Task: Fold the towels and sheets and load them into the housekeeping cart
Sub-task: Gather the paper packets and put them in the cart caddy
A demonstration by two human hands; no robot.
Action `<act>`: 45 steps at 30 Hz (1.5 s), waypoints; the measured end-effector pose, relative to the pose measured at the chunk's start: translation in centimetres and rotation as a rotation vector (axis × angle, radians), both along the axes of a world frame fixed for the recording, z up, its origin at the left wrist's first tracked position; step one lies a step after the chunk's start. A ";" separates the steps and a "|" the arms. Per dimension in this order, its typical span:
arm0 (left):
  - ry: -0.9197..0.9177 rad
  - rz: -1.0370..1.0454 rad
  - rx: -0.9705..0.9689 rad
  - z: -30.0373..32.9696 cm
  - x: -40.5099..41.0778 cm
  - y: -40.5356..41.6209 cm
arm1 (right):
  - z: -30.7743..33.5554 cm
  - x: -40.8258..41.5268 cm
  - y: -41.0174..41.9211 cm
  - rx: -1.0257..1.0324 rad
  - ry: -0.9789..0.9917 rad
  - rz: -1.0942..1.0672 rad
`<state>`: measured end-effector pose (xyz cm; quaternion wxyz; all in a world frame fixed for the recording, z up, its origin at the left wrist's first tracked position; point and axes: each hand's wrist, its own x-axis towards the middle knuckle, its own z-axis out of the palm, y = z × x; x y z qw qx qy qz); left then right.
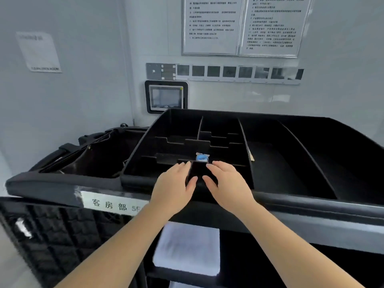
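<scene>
Pale grey-white walls [72, 113] meet in a corner at about eleven o'clock. On the left wall hangs a white paper notice [38, 51], its lower edge curling. Towards one o'clock, two framed sheets of printed text [247, 26] hang side by side on the far wall. Just beneath them runs a horizontal strip of small dark photographs [239, 72], with a grey switch plate [160, 71] at its left end. Below the plate, near twelve o'clock, sits a small wall-mounted screen [166, 97] in a black surround. Light is even and cool, without hard shadows.
</scene>
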<state>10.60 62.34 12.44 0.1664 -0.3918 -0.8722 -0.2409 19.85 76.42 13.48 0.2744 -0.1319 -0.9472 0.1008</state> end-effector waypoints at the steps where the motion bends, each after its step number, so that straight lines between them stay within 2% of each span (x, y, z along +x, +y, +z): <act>1: 0.024 0.021 -0.019 -0.5 1.4 -0.5 | -0.5 1.1 -0.3 0.004 -0.016 0.012; 7: -0.037 0.151 -0.034 -4.1 9.9 -4.4 | -3.8 6.9 -2.6 0.082 -0.082 0.082; 12: -0.081 0.343 -0.091 -6.8 15.4 -9.9 | -6.8 9.5 -8.1 0.042 -0.179 0.270; 24: -0.274 0.943 -0.175 -13.1 28.9 -31.4 | -13.8 15.7 -31.4 0.039 -0.310 0.813; 28: -0.370 1.153 -0.121 -15.3 35.7 -39.0 | -16.0 20.0 -40.1 0.084 -0.361 1.017; 35: -0.450 1.564 0.058 -18.3 52.2 -52.0 | -18.7 31.4 -56.2 0.129 -0.449 1.361; 45: -0.492 2.014 0.281 -21.6 80.6 -66.9 | -21.9 56.9 -76.2 0.113 -0.526 1.719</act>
